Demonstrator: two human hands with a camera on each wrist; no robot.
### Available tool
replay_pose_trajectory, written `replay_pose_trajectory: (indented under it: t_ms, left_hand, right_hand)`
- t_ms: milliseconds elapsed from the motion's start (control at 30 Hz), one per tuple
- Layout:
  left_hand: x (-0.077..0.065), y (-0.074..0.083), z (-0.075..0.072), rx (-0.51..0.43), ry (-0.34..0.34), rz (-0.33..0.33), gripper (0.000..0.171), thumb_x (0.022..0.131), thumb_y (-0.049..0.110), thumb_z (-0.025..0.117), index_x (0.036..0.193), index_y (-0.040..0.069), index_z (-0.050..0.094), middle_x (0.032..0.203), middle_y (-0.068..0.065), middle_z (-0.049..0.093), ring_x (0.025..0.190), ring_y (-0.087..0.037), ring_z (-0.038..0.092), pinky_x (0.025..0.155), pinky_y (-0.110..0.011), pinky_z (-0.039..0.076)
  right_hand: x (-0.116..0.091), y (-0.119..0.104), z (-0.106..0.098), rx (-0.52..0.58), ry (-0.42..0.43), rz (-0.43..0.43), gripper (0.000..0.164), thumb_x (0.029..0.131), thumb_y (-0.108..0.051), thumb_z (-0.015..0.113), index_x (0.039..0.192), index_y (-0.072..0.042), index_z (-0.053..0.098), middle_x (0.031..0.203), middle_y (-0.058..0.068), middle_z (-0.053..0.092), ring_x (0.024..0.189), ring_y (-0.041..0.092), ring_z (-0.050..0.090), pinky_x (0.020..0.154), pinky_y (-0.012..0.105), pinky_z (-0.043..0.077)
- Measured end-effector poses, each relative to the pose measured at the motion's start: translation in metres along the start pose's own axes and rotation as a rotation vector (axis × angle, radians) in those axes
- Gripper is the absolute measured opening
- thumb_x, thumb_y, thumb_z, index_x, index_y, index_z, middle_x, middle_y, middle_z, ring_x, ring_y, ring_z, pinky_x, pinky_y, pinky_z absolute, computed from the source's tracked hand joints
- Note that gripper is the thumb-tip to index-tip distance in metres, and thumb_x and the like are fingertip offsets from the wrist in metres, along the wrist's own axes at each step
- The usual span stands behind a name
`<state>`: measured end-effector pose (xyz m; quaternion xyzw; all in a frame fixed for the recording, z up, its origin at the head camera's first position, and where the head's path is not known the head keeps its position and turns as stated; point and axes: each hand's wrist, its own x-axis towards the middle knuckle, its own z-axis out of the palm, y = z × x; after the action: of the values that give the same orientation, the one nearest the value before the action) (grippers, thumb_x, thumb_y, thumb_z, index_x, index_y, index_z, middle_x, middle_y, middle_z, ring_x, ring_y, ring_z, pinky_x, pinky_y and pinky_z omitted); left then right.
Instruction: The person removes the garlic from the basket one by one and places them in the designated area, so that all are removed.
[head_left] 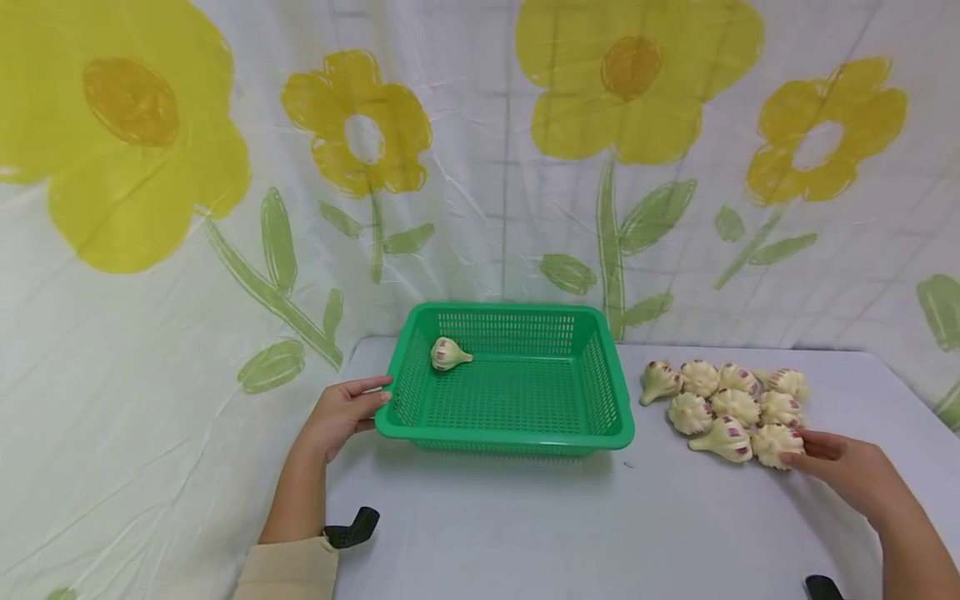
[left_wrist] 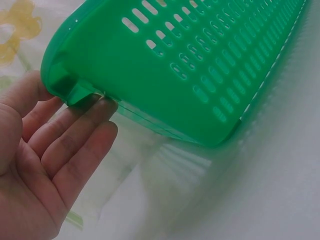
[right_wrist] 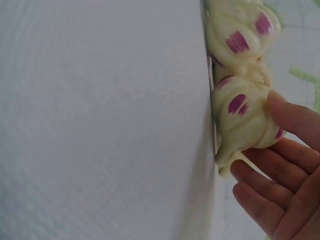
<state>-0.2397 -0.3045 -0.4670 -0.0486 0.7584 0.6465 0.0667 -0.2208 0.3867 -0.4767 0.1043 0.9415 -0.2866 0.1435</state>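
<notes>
A green plastic basket [head_left: 504, 442] with slotted walls stands on the table, and one garlic bulb [head_left: 447, 355] lies in its back left part. My left hand [head_left: 337, 418] grips the basket's left rim, thumb on top and fingers underneath, as the left wrist view shows. Over at the right, my right hand [head_left: 855, 468] pinches a cream garlic bulb [head_left: 776, 446] with purple patches between thumb and fingers. That bulb [right_wrist: 245, 112] sits at the front right corner of a cluster of bulbs, on the table or very close to it.
Several more garlic bulbs [head_left: 735, 406] lie close together right of the basket. The white table [head_left: 570, 525] reaches back to a hanging sheet [head_left: 465, 233] printed with yellow flowers. Black wrist-worn pieces [head_left: 352, 528] show near both forearms.
</notes>
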Motion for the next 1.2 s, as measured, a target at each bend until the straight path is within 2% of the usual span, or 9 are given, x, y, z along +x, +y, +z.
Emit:
replay_pose_trajectory:
  t_ms: [300,567,767,1000,1200]
  left_hand:
    - [-0.001,0.001,0.0,0.005,-0.002,0.004,0.054,0.091,0.027,0.071,0.137,0.002,0.057,0.111,-0.006,0.074,0.084,-0.011,0.072,0.076,-0.029,0.059]
    - [-0.002,0.001,0.0,0.012,-0.006,0.005,0.053,0.091,0.027,0.071,0.137,0.003,0.057,0.112,-0.007,0.073,0.085,-0.011,0.072,0.076,-0.03,0.059]
    - [-0.002,0.001,0.0,0.007,-0.004,0.005,0.054,0.091,0.028,0.072,0.136,0.003,0.057,0.11,-0.006,0.074,0.085,-0.011,0.072,0.076,-0.03,0.059]
    - [-0.003,0.001,0.0,0.004,0.001,0.005,0.054,0.09,0.027,0.072,0.136,0.003,0.058,0.111,-0.006,0.074,0.086,-0.011,0.072,0.076,-0.03,0.059]
    - [-0.001,0.0,0.0,0.002,0.004,0.002,0.054,0.09,0.028,0.073,0.135,0.003,0.058,0.108,-0.004,0.074,0.085,-0.011,0.072,0.076,-0.03,0.059]
  right_hand:
    - [-0.005,-0.009,-0.008,-0.09,0.047,-0.075,0.092,0.091,-0.064,0.055,0.143,0.01,0.039,0.136,0.037,0.045,0.121,0.063,0.034,0.083,0.066,0.043]
    - [-0.007,-0.046,-0.022,-0.127,0.096,-0.157,0.085,0.094,-0.062,0.052,0.141,0.008,0.043,0.135,0.039,0.045,0.118,0.061,0.042,0.078,0.063,0.046]
    - [-0.007,-0.094,-0.024,-0.14,0.111,-0.285,0.078,0.095,-0.059,0.053,0.143,0.002,0.045,0.135,0.038,0.048,0.117,0.056,0.049,0.076,0.06,0.05]
    - [-0.006,-0.166,-0.015,-0.118,0.13,-0.448,0.076,0.092,-0.06,0.056,0.143,-0.005,0.049,0.142,0.028,0.049,0.123,0.051,0.049,0.09,0.066,0.045]
    - [-0.005,-0.228,-0.005,-0.062,0.144,-0.59,0.068,0.092,-0.057,0.059,0.142,-0.01,0.052,0.143,0.018,0.053,0.126,0.046,0.051,0.097,0.06,0.046]
